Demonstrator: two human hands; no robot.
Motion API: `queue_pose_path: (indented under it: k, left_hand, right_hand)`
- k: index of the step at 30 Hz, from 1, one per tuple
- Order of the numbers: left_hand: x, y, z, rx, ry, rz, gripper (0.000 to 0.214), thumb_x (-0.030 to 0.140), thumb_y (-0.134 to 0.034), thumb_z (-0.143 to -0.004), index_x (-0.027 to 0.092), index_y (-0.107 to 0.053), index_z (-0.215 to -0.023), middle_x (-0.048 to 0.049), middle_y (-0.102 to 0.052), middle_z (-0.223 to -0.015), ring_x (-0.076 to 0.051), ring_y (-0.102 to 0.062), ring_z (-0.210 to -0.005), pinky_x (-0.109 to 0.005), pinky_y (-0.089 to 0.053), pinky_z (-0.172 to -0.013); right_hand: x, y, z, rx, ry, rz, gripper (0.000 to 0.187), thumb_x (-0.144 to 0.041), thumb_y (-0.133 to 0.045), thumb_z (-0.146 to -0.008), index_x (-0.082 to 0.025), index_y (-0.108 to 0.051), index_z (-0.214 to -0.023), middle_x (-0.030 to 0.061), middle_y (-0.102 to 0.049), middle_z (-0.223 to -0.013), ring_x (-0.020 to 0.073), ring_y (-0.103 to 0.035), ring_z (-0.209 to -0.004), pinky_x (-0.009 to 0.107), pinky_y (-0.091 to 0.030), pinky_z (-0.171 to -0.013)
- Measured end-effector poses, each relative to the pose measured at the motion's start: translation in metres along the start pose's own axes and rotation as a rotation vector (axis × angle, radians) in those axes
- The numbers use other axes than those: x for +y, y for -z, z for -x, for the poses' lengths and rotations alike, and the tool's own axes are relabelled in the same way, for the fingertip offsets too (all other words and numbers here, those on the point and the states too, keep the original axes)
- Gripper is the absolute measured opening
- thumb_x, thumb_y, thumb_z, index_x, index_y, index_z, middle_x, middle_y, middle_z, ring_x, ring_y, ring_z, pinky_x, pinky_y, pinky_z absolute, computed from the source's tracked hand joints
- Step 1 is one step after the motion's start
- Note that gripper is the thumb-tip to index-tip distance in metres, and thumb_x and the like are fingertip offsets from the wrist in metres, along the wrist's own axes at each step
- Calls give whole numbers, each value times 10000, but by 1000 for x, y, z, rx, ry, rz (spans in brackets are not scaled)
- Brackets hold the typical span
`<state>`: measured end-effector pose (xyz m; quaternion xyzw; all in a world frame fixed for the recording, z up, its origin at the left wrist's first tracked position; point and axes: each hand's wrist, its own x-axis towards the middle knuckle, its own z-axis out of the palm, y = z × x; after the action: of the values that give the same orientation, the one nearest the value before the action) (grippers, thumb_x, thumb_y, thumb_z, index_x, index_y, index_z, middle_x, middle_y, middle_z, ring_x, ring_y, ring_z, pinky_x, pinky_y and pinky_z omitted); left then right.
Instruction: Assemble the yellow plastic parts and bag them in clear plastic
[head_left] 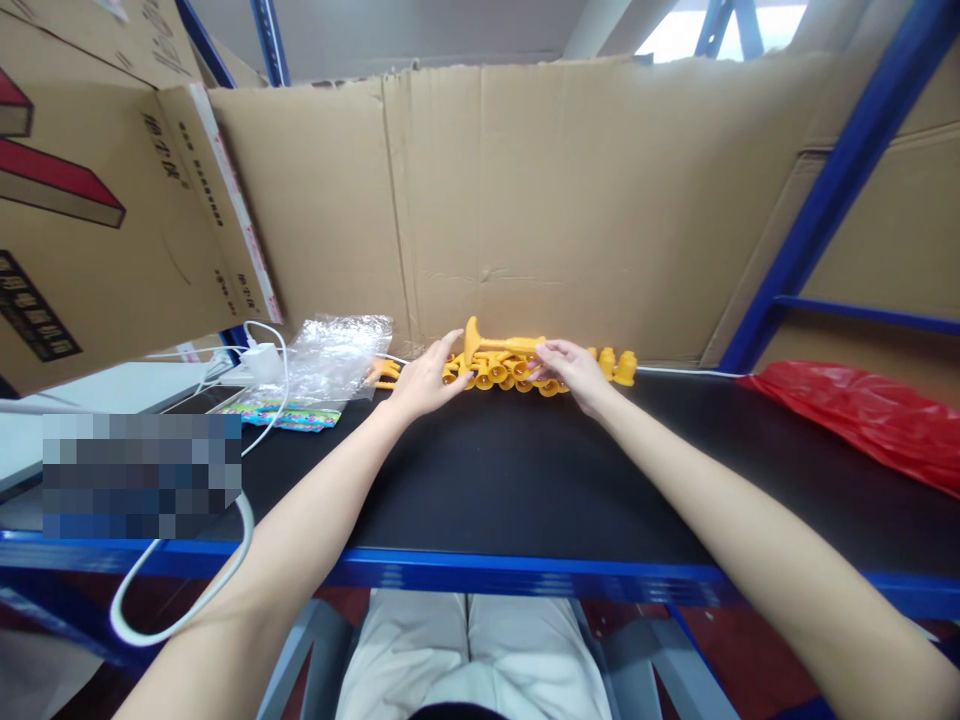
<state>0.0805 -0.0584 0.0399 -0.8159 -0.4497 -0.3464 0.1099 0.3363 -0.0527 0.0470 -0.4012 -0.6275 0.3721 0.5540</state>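
Note:
A cluster of yellow plastic toy parts lies at the back of the black shelf top, against a cardboard wall. My left hand reaches to the cluster's left end, fingers spread and touching the pieces. My right hand rests on its right side, fingers curled lightly over the parts. A taller yellow piece stands up between the two hands. A few more yellow pieces sit just right of my right hand.
A crinkled clear plastic bag and a colourful packet lie at left, with a white charger and cable. A red plastic bag lies at right. Blue shelf posts and cardboard boxes surround the surface.

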Motion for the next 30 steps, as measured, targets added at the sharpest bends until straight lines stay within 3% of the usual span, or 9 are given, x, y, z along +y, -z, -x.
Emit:
queue_pose_path:
  k: [5,9,12,15,17,23,30]
  left_hand:
    - [-21,-5,2,-40,119,-147,607,280,-482,-802,167,-300,-1370,-153,-490,-1270,-281,-484,-1162,-404,-411,-927]
    - [-41,-10,6,-99,286,-280,565,262,-455,-787,156,-363,-1333,-164,-455,-1329,-320,-445,-1202,-483,-359,-975]
    - [-54,-16,10,-220,367,-304,558,268,-436,-788,165,-375,-1332,-168,-423,-1374,-328,-395,-1258,-523,-316,-1007]
    - [-62,-22,12,-434,391,-317,446,300,-381,-826,201,-478,-1250,-155,-508,-1304,-317,-451,-1214,-582,-241,-1026]
    - [-65,-26,13,-515,385,-325,390,311,-337,-847,217,-549,-1161,-142,-542,-1268,-310,-482,-1179,-619,-223,-1009]
    - [-66,-30,11,-498,395,-344,361,316,-336,-841,205,-602,-1059,-151,-583,-1208,-306,-492,-1167,-610,-247,-993]
    - [-66,-29,10,-522,403,-360,374,325,-324,-846,171,-603,-1042,-178,-575,-1199,-324,-496,-1158,-603,-288,-967]
  right_hand:
    - [15,24,-17,287,175,186,460,-550,-627,-711,-235,-527,-1031,64,-677,-908,208,-651,-691,398,-519,-685]
    - [25,33,-15,386,351,553,429,-506,-630,-727,-225,-535,-1036,79,-663,-963,218,-637,-756,384,-488,-705]
    - [24,32,-10,357,411,774,335,-453,-582,-786,-229,-546,-1032,58,-675,-909,209,-628,-719,376,-454,-721]
    - [19,26,-11,341,429,890,304,-412,-550,-816,-230,-540,-1059,53,-679,-890,215,-627,-738,362,-419,-733]
    - [14,20,-15,327,445,961,301,-399,-534,-828,-224,-538,-1073,62,-679,-904,226,-622,-781,351,-395,-738]
    - [6,-5,-32,124,534,1273,272,-320,-463,-878,-184,-537,-1103,107,-662,-993,257,-565,-902,347,-298,-768]
    - [10,-38,-30,-34,468,1562,290,-209,-439,-870,-146,-544,-1132,138,-649,-987,276,-507,-929,386,-265,-777]
